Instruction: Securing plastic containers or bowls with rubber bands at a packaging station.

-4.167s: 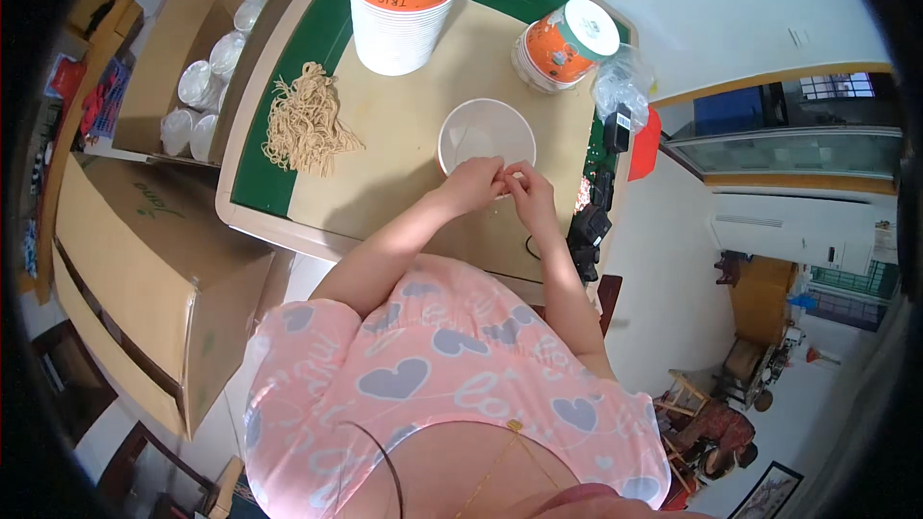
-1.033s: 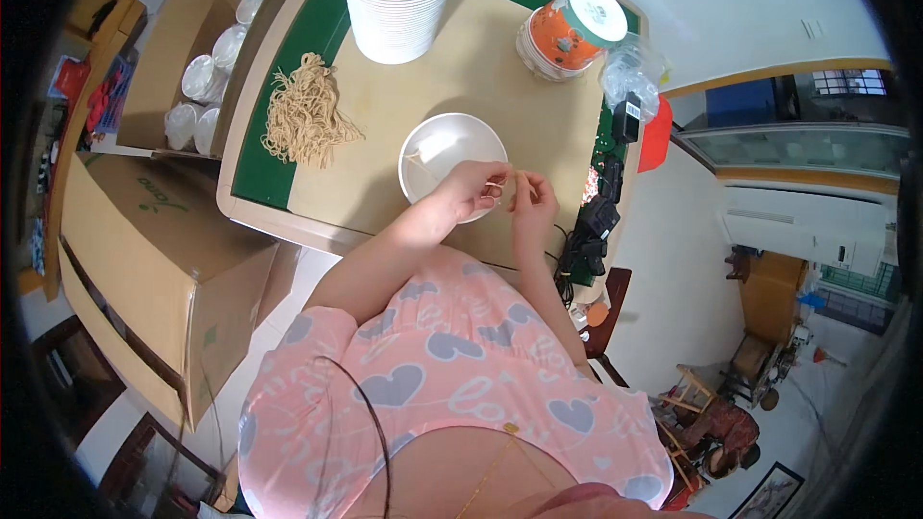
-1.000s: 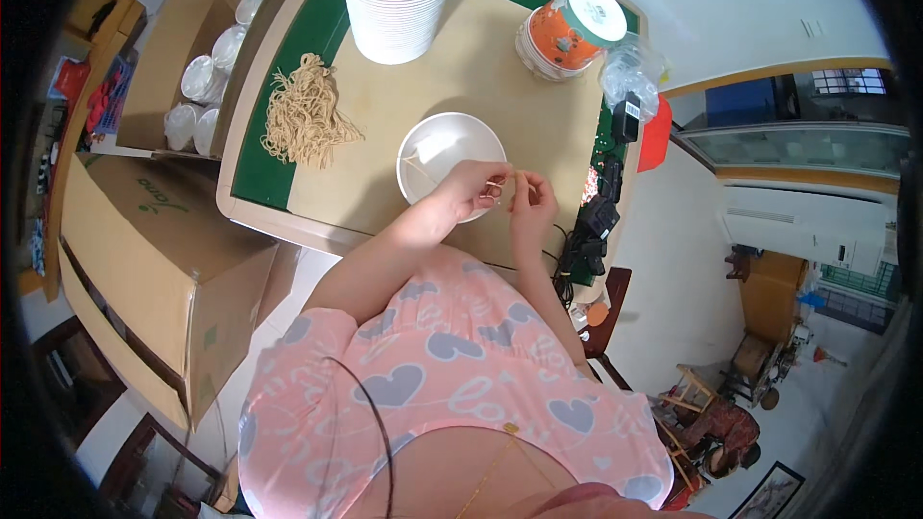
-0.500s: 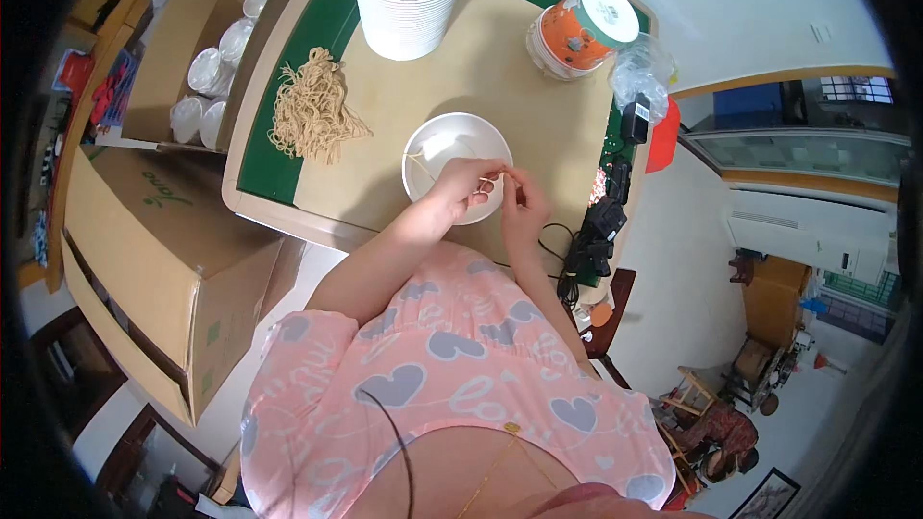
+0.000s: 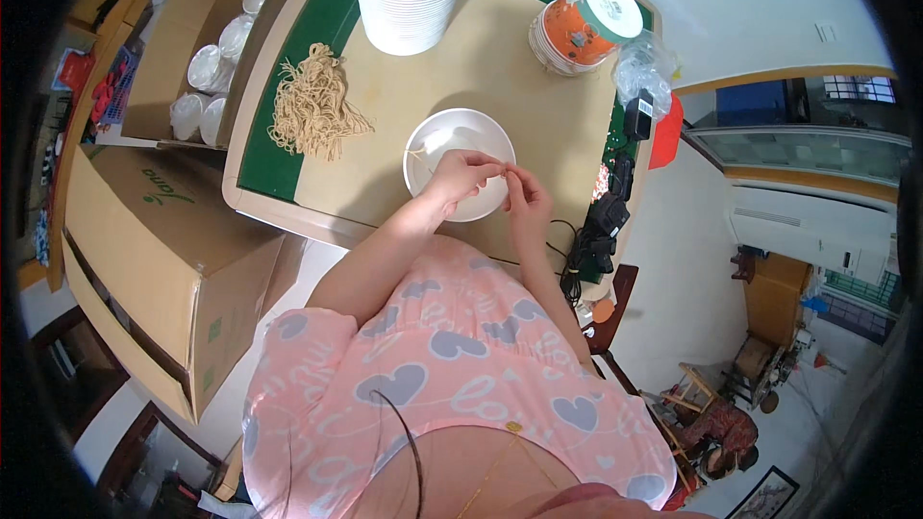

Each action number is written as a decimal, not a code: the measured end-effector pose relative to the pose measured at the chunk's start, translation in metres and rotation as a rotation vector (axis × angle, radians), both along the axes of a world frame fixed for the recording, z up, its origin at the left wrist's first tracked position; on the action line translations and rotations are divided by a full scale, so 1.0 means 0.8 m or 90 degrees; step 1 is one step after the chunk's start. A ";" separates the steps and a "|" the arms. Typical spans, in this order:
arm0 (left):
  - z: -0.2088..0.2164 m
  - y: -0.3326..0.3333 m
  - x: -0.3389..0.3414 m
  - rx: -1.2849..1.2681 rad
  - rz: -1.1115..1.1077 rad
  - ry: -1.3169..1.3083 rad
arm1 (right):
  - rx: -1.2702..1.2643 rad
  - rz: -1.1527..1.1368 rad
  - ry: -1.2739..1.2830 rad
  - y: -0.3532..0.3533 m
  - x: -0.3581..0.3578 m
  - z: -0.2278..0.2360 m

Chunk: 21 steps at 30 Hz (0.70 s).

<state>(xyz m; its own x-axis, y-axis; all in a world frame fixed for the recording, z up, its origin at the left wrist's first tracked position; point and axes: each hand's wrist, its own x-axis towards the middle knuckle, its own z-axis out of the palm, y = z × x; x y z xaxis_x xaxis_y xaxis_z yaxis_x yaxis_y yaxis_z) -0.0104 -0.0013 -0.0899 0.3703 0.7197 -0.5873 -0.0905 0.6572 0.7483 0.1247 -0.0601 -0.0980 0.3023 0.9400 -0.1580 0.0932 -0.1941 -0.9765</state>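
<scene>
A white paper bucket (image 5: 444, 135), seen from above into its opening, stands on the table close to my body. A thin tan cord (image 5: 415, 152) shows at the left side of its rim. My left hand (image 5: 460, 179) reaches across the opening with thumb and fingers pinched together at the right rim. There my right hand (image 5: 527, 204) meets it, also closed in a pinch, fingertips touching. Between them they grip the cord's end, mostly covered by the fingers. Left of the bucket lies a loose heap of cut tan cords (image 5: 317, 104).
A tall stack of paper buckets (image 5: 409, 14) stands at the back, with a shorter orange-printed stack (image 5: 582, 29) to the right. Black adapters and cables (image 5: 601, 221) line the right table edge near a clear plastic bag (image 5: 644, 67). Cardboard boxes (image 5: 159, 259) stand left. Another person (image 5: 721, 437) sits far right.
My fingertips have drawn closer together at the right rim, and the cord loop seen below my left fingers is now hidden. The bucket has barely moved.
</scene>
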 end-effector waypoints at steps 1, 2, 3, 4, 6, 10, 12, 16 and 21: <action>-0.001 -0.002 -0.001 0.021 0.002 0.002 | -0.039 0.013 0.071 0.003 0.000 0.002; -0.003 -0.003 -0.001 0.043 0.003 0.003 | -0.039 0.013 0.072 0.004 -0.001 0.003; -0.003 -0.005 -0.002 0.043 0.003 0.004 | -0.040 0.003 0.070 0.005 -0.002 0.003; -0.004 -0.007 -0.002 0.055 0.017 0.001 | -0.040 -0.007 0.068 0.006 -0.002 0.003; -0.003 -0.008 -0.004 0.068 0.031 -0.001 | -0.042 -0.015 0.062 0.008 -0.004 0.003; -0.012 -0.009 -0.002 0.155 0.066 -0.005 | -0.033 -0.010 0.032 0.009 -0.002 -0.002; -0.021 -0.012 -0.001 0.238 0.059 0.018 | -0.019 0.007 0.016 0.009 0.000 -0.008; -0.013 -0.011 -0.004 0.345 -0.052 0.186 | 0.004 -0.002 -0.034 0.009 -0.001 -0.010; -0.029 -0.015 -0.004 0.333 0.030 0.068 | 0.016 0.000 -0.081 0.010 0.000 -0.016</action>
